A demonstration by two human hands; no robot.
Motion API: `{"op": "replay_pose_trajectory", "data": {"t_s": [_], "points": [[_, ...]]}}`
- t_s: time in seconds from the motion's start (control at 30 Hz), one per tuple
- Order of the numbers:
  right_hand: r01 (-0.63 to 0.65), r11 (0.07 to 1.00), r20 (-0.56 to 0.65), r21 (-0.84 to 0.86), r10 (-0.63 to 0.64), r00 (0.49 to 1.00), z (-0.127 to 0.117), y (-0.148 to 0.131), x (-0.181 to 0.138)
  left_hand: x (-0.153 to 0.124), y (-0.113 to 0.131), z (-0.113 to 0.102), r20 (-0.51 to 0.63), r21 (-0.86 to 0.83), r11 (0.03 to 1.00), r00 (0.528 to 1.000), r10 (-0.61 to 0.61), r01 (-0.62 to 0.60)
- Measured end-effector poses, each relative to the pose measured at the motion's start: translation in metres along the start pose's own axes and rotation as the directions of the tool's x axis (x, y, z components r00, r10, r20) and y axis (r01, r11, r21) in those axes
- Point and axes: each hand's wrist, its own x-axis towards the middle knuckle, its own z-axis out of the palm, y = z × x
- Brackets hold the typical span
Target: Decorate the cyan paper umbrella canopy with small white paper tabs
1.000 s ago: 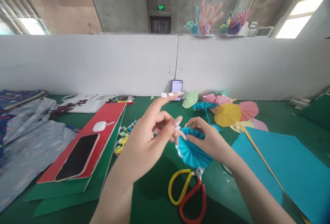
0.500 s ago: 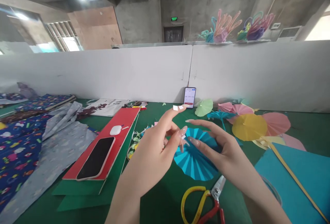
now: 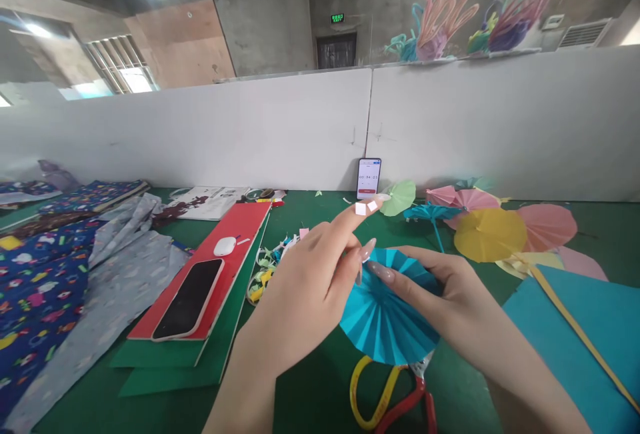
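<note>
A pleated blue paper fan (image 3: 385,317), spread into a near circle, is held above the green table. My right hand (image 3: 440,301) holds it from the right, fingers curled over its top edge. My left hand (image 3: 310,287) pinches the fan's centre with thumb and middle finger. Its index finger points forward with two small white tape squares (image 3: 366,207) stuck on the tip. Yellow-and-red scissors (image 3: 390,394) lie on the table just below the fan.
Several paper umbrellas (image 3: 487,231) in yellow, pink and green lie at the back right. A blue paper sheet (image 3: 590,341) lies right. A phone (image 3: 189,299) and white earbud case (image 3: 225,246) rest on red card; another phone (image 3: 369,178) leans on the white partition. Patterned fabric (image 3: 60,267) lies left.
The fan went from a folded bunch to a spread disc. My right hand's fingers opened over it, then closed on its top edge. The view shifted slightly right and up.
</note>
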Motion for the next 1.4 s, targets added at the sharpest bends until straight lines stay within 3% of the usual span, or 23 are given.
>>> {"op": "replay_pose_trajectory", "data": {"t_s": [0.3, 0.57, 0.9, 1.4], "points": [[-0.060, 0.992, 0.019, 0.115, 0.059, 0.998, -0.0026, -0.0030, -0.0026, -0.0014, -0.0011, 0.0075, -0.070, 0.162, 0.984, 0.994, 0.081, -0.069], [-0.125, 0.975, 0.130, 0.183, 0.103, 0.986, -0.0019, -0.0032, -0.0018, 0.0002, -0.0054, 0.0084, -0.067, 0.146, 0.988, 0.995, 0.070, -0.060], [-0.121, 0.977, 0.099, 0.176, 0.105, 0.990, -0.0005, -0.0038, -0.0022, 0.0000, -0.0027, 0.0064, -0.059, 0.214, 0.974, 0.995, 0.087, -0.072], [-0.034, 0.999, 0.099, 0.019, 0.032, 0.995, -0.0009, -0.0041, -0.0025, 0.0001, -0.0031, 0.0116, -0.053, 0.277, 0.958, 0.995, 0.090, -0.072]]}}
